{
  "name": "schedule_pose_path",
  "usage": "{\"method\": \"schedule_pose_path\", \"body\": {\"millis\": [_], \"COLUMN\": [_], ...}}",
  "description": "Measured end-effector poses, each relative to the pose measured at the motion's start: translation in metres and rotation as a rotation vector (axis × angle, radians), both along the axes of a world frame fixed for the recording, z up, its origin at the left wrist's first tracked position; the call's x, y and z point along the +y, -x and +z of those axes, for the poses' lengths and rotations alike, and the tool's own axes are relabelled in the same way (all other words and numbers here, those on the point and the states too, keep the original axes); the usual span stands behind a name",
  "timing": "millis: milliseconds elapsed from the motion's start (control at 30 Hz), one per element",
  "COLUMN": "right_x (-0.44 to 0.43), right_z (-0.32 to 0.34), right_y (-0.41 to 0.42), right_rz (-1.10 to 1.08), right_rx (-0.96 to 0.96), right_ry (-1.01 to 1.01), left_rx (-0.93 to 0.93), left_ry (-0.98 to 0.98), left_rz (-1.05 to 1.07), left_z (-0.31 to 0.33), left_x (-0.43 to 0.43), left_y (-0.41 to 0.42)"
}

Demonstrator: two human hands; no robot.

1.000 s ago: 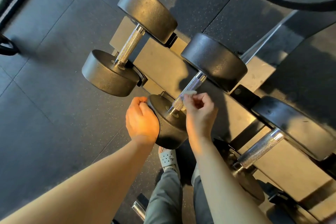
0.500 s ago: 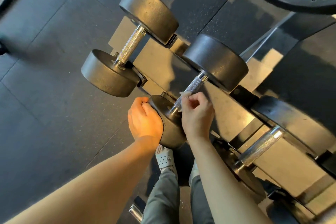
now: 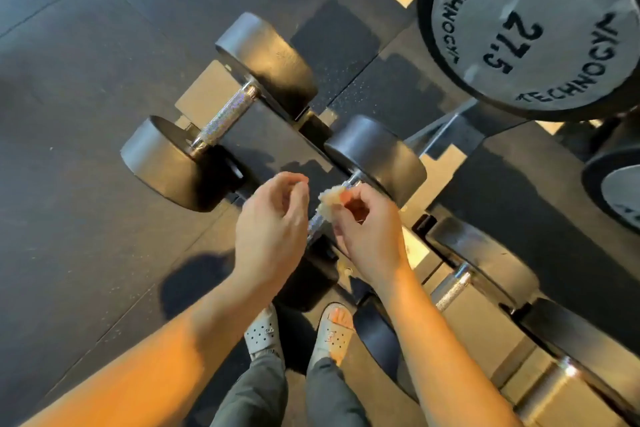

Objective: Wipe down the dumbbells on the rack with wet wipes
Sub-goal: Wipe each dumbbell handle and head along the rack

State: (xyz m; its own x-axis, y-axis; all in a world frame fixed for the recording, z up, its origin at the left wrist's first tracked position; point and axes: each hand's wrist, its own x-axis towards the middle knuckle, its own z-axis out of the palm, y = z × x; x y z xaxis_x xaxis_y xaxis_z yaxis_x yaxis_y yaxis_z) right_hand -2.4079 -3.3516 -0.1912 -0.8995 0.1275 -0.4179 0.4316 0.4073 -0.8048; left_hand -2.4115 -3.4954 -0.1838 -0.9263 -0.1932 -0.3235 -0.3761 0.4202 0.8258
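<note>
Steel dumbbell handle (image 3: 316,224) runs diagonally between both hands, far head up-right; right hand (image 3: 367,232) pinches crumpled wet wipe (image 3: 330,196) over it; left hand (image 3: 273,229) loosely curled, empty, just beside.

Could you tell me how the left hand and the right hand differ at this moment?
The left hand holds nothing, fingers loosely curled; the right hand pinches a wipe. The left hand sits left of the dumbbell handle, the right hand to its right. Both hover over that handle.

Grey clogs (image 3: 261,333) on dark rubber floor (image 3: 86,80)
</note>
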Motion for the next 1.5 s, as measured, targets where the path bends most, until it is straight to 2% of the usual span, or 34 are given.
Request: {"method": "schedule_pose_path", "body": {"millis": [33,100,233,300,367,433,500,600,667,767,833,900,967,1033,1100,1233,1300,1333,1433,1500], "right_x": [-0.003,-0.008,0.001,0.015,0.028,0.032,0.027,0.016,0.016,0.020,0.020,0.018,0.018,0.019,0.020,0.020,0.020,0.019,0.019,0.019], "right_z": [0.004,0.011,0.019,0.024,0.030,0.027,0.011,-0.012,-0.015,-0.011,-0.010,-0.009,-0.008,-0.009,-0.010,-0.008,-0.008,-0.008,-0.007,-0.008], "right_y": [0.003,0.010,0.033,0.049,0.069,0.091,0.110,0.118,0.116,0.116,0.116,0.116,0.117,0.118,0.117,0.119,0.119,0.119,0.119,0.118], "right_rz": [0.020,0.079,0.214,0.203,0.157,0.209,0.346,0.435,0.373,0.342,0.344,0.360,0.373,0.375,0.384,0.394,0.407,0.409,0.402,0.398], "right_rx": [0.001,0.005,-0.075,0.075,0.336,0.536,0.548,0.426,0.416,0.427,0.407,0.391,0.387,0.374,0.366,0.358,0.350,0.348,0.353,0.357], "right_ry": [-0.010,-0.042,-0.151,-0.331,-0.574,-0.724,-0.751,-0.860,-0.890,-0.823,-0.805,-0.809,-0.808,-0.811,-0.802,-0.792,-0.794,-0.802,-0.824,-0.829], "left_rx": [-0.086,-0.168,-0.343,-0.359,-0.288,-0.229,-0.231,-0.232,-0.378,-0.759,-0.838,-0.771,-0.637,-0.510,-0.452,-0.514,-0.511,-0.476,-0.351,-0.278], "left_ry": [-0.085,-0.132,-0.335,-0.404,-0.420,-0.424,-0.350,-0.234,-0.307,-0.301,-0.240,-0.279,-0.447,-0.493,-0.338,0.187,0.204,0.144,-0.148,-0.085], "left_rz": [-0.042,-0.122,-0.036,0.024,0.136,0.147,0.037,-0.063,-0.067,-0.217,-0.287,-0.190,0.024,0.067,-0.101,-0.633,-0.689,-0.624,-0.212,-0.215], "left_z": [0.002,-0.001,-0.027,-0.040,-0.050,-0.056,-0.063,-0.068,-0.071,-0.082,-0.094,-0.093,-0.078,-0.067,-0.068,-0.072,-0.068,-0.064,-0.055,-0.057], "left_x": [0.006,0.014,0.006,0.004,0.013,0.031,0.050,0.060,0.050,0.024,0.011,0.016,0.033,0.049,0.046,-0.002,-0.009,-0.005,0.030,0.048], "left_y": [0.009,0.026,0.048,0.055,0.062,0.063,0.055,0.049,0.064,0.081,0.084,0.084,0.081,0.075,0.068,0.077,0.075,0.074,0.072,0.071]}}
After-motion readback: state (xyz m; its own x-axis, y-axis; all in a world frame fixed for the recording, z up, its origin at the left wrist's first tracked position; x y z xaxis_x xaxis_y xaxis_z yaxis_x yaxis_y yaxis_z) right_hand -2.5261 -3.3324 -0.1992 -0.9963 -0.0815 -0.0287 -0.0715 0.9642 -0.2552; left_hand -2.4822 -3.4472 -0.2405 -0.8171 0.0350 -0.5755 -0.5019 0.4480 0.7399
